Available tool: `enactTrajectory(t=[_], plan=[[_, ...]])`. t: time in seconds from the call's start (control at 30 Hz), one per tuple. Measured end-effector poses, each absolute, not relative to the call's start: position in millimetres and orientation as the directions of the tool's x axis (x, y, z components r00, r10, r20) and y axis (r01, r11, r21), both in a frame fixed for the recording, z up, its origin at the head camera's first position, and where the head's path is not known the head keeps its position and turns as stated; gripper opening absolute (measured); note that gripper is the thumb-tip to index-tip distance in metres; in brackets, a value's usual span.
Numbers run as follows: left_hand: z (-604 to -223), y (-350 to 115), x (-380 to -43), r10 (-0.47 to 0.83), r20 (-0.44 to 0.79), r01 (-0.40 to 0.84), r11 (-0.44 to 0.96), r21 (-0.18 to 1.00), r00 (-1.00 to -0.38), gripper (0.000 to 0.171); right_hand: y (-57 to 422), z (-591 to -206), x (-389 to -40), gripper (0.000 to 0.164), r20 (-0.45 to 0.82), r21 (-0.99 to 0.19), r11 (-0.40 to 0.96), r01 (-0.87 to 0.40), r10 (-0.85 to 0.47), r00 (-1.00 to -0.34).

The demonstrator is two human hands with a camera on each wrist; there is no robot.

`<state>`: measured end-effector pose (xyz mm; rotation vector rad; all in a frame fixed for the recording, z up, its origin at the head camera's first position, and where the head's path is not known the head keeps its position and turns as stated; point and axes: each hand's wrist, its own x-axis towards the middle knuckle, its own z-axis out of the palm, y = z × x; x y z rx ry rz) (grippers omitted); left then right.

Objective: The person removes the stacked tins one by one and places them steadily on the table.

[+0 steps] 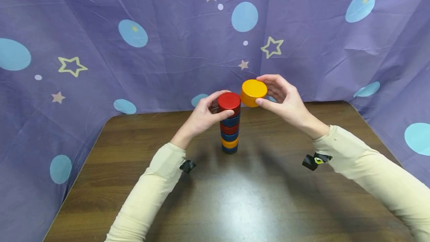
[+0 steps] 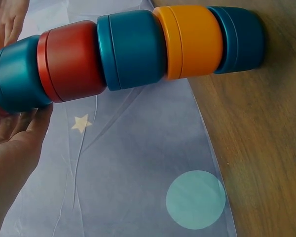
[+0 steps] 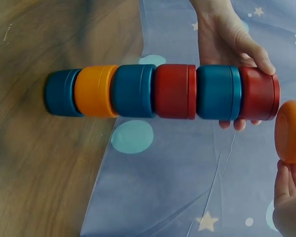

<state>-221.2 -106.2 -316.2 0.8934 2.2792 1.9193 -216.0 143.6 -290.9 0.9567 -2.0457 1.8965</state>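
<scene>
A tower of several round lidded jars (image 1: 230, 128) stands upright on the table, in blue, orange and red. Its top piece is a red jar (image 1: 229, 102), which my left hand (image 1: 201, 118) grips from the left with thumb in front and fingers behind. In my right hand (image 1: 285, 102) is an orange jar (image 1: 254, 93), pinched between thumb and fingers. It is held off the table, just right of the red jar and slightly higher. In the right wrist view, the orange jar (image 3: 292, 132) is cut by the frame edge, close to the red jar (image 3: 260, 94).
The brown wooden table (image 1: 134, 197) carries the tower near its far side. Behind it hangs a purple cloth (image 1: 181, 40) with stars and blue dots, near the table's back edge. Small black devices (image 1: 187, 166) are strapped at both wrists.
</scene>
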Motion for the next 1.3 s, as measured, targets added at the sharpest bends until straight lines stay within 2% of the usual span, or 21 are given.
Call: enactTrajectory(t=[0.33,0.73,1.3], plan=[[-314.0,-105.8,-222.7,0.438,0.346,0.408,0.054,0.911,-0.83,0.049,158.7,-303.6,-218.2,0.049,0.54,-0.829,-0.034,-0.558,-0.309,-0.783],[-315.9,-106.6,-222.9,0.441,0.342,0.403,0.048,0.914,-0.83,0.049,162.7,-343.5,-222.4,0.051,0.494,-0.856,-0.001,-0.517,-0.296,-0.818],[-319.6,-107.6,-223.5,0.445,0.359,0.413,0.027,0.91,-0.82,0.05,165.9,-381.0,-226.1,0.053,0.432,-0.889,0.032,-0.457,-0.273,-0.859]])
